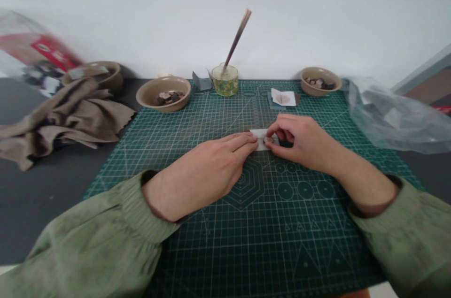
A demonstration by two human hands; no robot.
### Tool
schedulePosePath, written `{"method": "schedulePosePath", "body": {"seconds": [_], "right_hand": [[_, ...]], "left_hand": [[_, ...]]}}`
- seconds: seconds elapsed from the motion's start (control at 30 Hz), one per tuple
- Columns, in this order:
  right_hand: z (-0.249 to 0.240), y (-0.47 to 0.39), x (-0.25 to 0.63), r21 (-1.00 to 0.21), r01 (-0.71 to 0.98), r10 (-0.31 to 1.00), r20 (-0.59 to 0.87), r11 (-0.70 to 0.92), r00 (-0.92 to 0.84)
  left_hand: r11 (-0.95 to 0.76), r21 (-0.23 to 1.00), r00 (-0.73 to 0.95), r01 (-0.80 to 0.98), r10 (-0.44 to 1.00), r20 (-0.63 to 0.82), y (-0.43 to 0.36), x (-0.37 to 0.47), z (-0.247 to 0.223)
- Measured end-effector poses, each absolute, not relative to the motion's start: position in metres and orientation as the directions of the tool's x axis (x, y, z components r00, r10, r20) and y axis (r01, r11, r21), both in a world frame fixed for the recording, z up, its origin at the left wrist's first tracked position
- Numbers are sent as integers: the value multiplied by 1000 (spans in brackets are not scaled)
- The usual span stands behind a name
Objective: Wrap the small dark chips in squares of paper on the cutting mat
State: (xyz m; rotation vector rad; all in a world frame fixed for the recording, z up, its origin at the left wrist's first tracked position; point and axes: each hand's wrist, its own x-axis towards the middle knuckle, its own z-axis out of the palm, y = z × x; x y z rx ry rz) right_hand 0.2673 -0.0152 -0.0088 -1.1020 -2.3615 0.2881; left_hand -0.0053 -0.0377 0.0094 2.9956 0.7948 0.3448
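Observation:
A small white square [260, 146] of paper or cloth lies on the green cutting mat [225, 251]. My left hand [209, 166] rests flat with its fingers stretched out, the fingertips pressing on the square's left side. From the right, my right hand [305, 141] pinches a small brownish flat piece [268, 140] between thumb and forefinger, at the surface of the white square. The fingers partly cover this piece, and its exact kind cannot be made out.
Behind my hands stand a bowl of dark and tan pieces [164, 94], a glass cup [225, 83] holding thin sticks, and a second bowl [319, 83]. Small squares [283, 97] lie stacked nearby. A brown cloth [70, 117] is left; a clear plastic bag [398, 119] is right.

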Motion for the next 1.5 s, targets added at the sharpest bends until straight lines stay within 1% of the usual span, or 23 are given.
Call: {"method": "schedulePosePath", "body": {"seconds": [0.1, 0.27, 0.47, 0.63, 0.8, 0.97, 1.1, 1.17, 1.27, 1.43, 1.5], "right_hand": [[-8, -15, 266, -371, 672, 765, 377, 641, -522], [-8, -18, 266, -410, 624, 747, 373, 665, -551], [-10, -14, 268, -357, 667, 751, 411, 654, -517], [-9, -16, 266, -389, 634, 743, 383, 668, -548], [-9, -14, 265, -367, 672, 761, 405, 643, -507], [-9, -16, 265, -412, 632, 754, 388, 657, -530], [-9, -16, 267, -382, 680, 775, 401, 626, -488], [-9, -16, 265, -382, 669, 765, 412, 638, -495], [-9, -17, 264, -407, 632, 751, 392, 659, -531], [-9, -16, 269, -387, 687, 783, 400, 615, -476], [-9, -15, 268, -389, 679, 777, 410, 623, -478]], "left_hand": [[-871, 75, 847, 485, 489, 207, -37, -6, 8], [-864, 79, 840, 497, 502, 208, -37, -8, 5], [-859, 78, 840, 506, 511, 183, -37, -6, 6], [-857, 82, 839, 508, 514, 178, -36, -7, 6], [-864, 94, 844, 495, 504, 186, -36, -7, 6], [-862, 100, 841, 497, 507, 191, -36, -6, 5], [-864, 100, 844, 493, 503, 185, -36, -7, 5], [-863, 100, 842, 496, 506, 190, -36, -7, 5], [-859, 101, 839, 502, 511, 184, -35, -8, 5], [-864, 91, 844, 495, 503, 186, -35, -8, 4], [-864, 92, 842, 496, 504, 191, -36, -8, 4]]}}
